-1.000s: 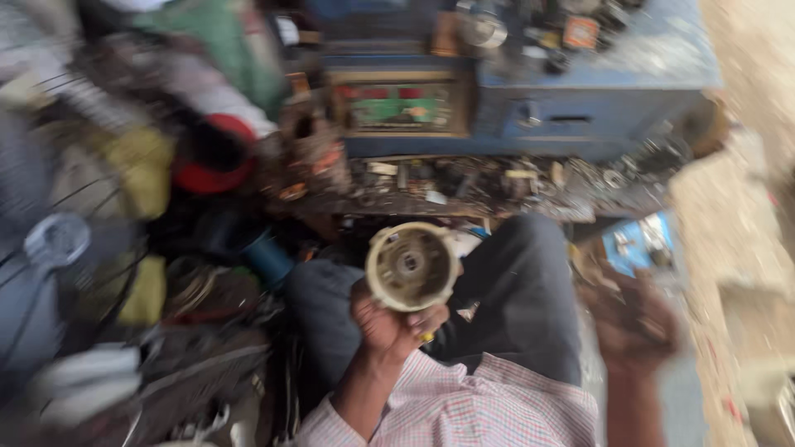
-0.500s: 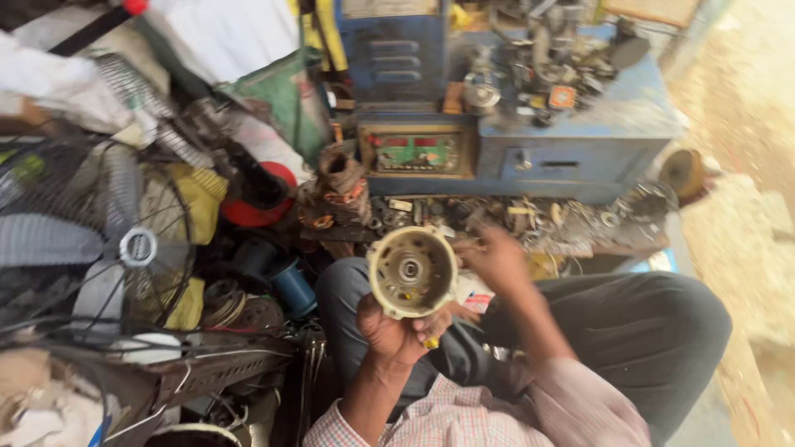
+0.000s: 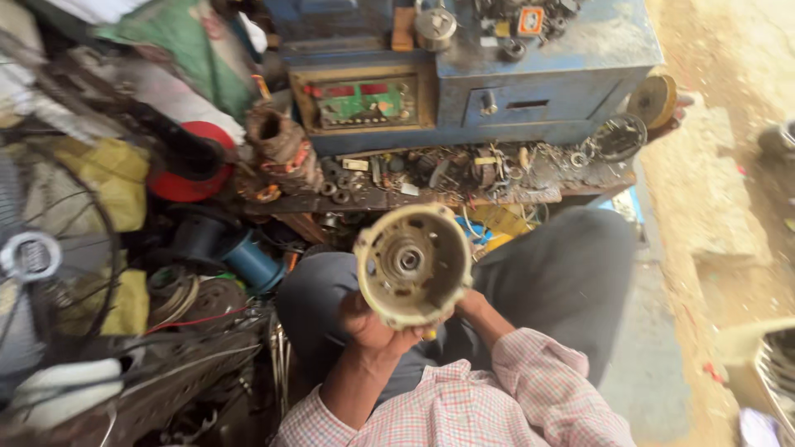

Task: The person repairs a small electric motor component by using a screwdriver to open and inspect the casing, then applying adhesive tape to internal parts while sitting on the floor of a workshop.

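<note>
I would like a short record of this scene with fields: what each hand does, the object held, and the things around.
left hand: grips the round cream motor housing from below, open side toward the camera
right hand: behind the housing's lower right edge, mostly hidden
housing inside: bearing at the centre
ahead: blue metal cabinet, shelf of small metal parts
left side: fan guard, blue spool

Rectangular panel (image 3: 364, 102), green face with red strip, wood-framed, on blue cabinet front. Small orange-bordered square label (image 3: 530, 21) on cabinet top. No packages seen.
</note>
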